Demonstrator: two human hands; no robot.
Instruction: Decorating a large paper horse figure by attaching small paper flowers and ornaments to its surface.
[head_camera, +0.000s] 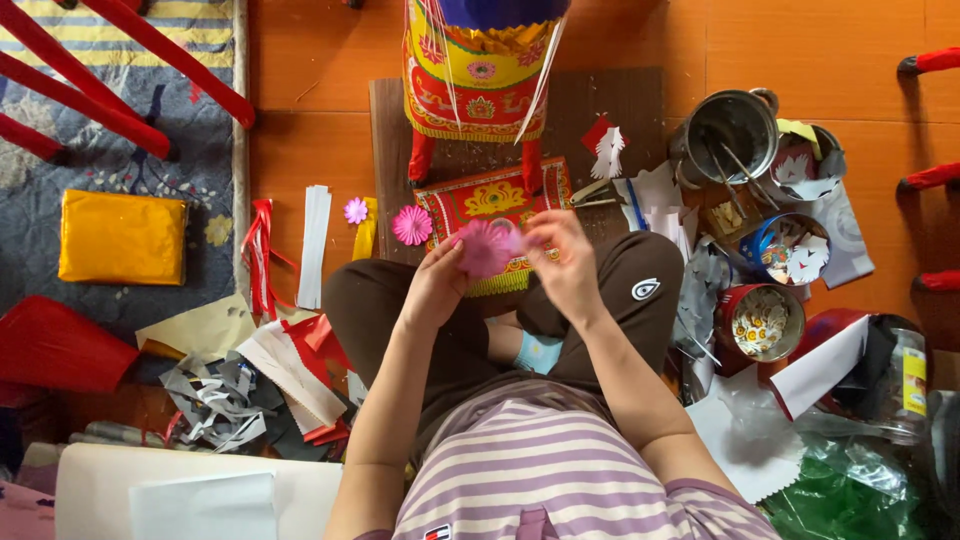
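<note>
I sit cross-legged on an orange floor. My left hand (436, 283) and my right hand (562, 262) together hold a pink paper flower (486, 247) above my knees; the flower is blurred. Just beyond it lies a red and gold decorated paper panel (493, 199) on a dark wooden board (600, 105). A second pink paper flower (412, 225) rests at the board's left edge, and a smaller pale pink flower (356, 210) lies on the floor beside it. A tall red, yellow and gold paper structure (475, 75) stands on red legs on the board.
Metal pot (730, 130) and round tins (762, 322) with paper cut-outs stand at right, near plastic bags (850, 480). White paper strips (314, 245), red ribbons and scraps (260, 380) lie at left. A yellow packet (122, 238) sits on a rug; red chair legs (935, 180) are at right.
</note>
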